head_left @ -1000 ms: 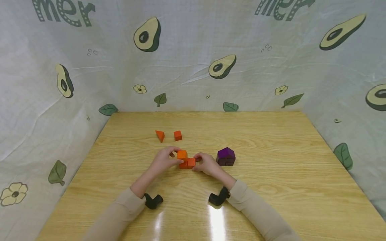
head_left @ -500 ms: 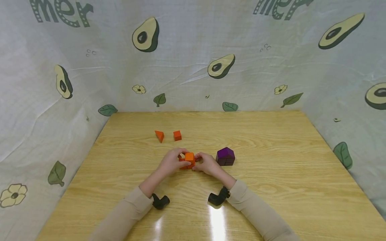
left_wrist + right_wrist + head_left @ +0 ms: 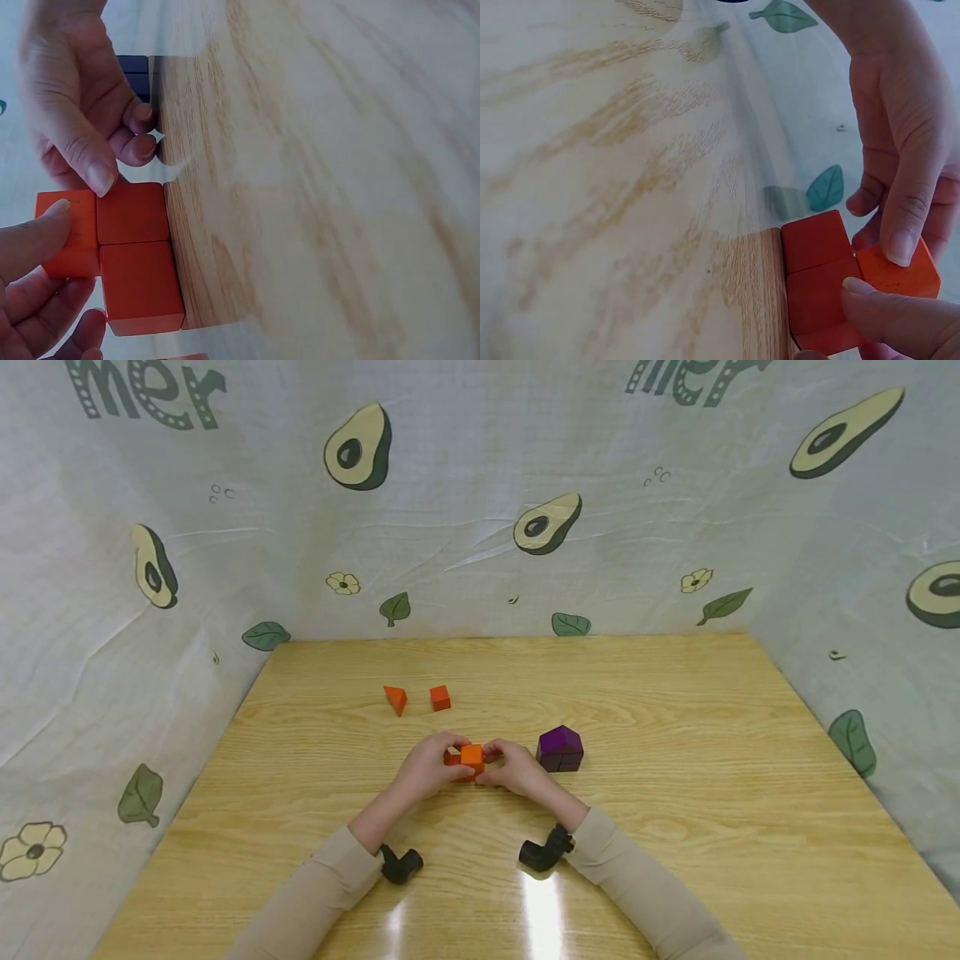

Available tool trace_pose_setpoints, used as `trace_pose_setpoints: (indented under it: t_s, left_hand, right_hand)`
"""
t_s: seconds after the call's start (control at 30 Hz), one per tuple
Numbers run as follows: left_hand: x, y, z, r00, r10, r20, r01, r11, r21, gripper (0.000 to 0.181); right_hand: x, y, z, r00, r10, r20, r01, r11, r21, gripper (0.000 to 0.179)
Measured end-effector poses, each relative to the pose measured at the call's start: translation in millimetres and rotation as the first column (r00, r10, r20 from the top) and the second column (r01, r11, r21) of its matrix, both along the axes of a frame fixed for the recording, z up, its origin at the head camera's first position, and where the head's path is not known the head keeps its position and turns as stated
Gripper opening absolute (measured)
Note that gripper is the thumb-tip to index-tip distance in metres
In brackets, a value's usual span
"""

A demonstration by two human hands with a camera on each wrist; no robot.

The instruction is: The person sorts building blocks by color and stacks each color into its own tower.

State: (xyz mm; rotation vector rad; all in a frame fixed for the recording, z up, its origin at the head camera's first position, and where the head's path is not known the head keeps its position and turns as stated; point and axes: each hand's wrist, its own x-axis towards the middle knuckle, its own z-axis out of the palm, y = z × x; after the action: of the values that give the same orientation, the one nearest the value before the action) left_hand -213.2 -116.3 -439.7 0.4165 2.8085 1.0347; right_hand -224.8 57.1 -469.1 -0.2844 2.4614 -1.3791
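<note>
Orange cube [image 3: 472, 753] | left hand [image 3: 429, 768] pinching it atop red cube [image 3: 133, 215] | right hand [image 3: 519, 768] apparently pinching that lower one

In the head view, the bare left hand [image 3: 431, 767] and bright orange cube [image 3: 471, 754] partly hide two red cubes [image 3: 141, 277]; the left wrist view's bottom edge crops a red piece [image 3: 186, 357] beyond identifying

Behind the cube stack [image 3: 472, 755] lie a lone cube [image 3: 440, 698] and, farther left, a wedge [image 3: 396, 698]; roofed blocks [image 3: 560, 749] stand right.
</note>
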Motion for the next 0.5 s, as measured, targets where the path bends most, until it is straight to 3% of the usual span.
trace_pose_setpoints:
  t_s: [0.3, 0.5]
  left_hand:
    - [0.8, -1.9, 2.7, 1.000, -0.009, -0.025, 0.008, 0.999, -0.034, 0.054]
    - [1.2, -4.0, 3.8, 1.000, 0.010, -0.015, -0.012, 0.995, -0.097, 0.041]
  right_hand:
    - [1.7, 1.3, 1.2, 1.000, 0.008, -0.007, -0.008, 0.999, -0.043, 0.038]
    - [1.6, 2.6, -0.2, 1.000, 0.011, -0.009, -0.012, 0.998, -0.056, 0.039]
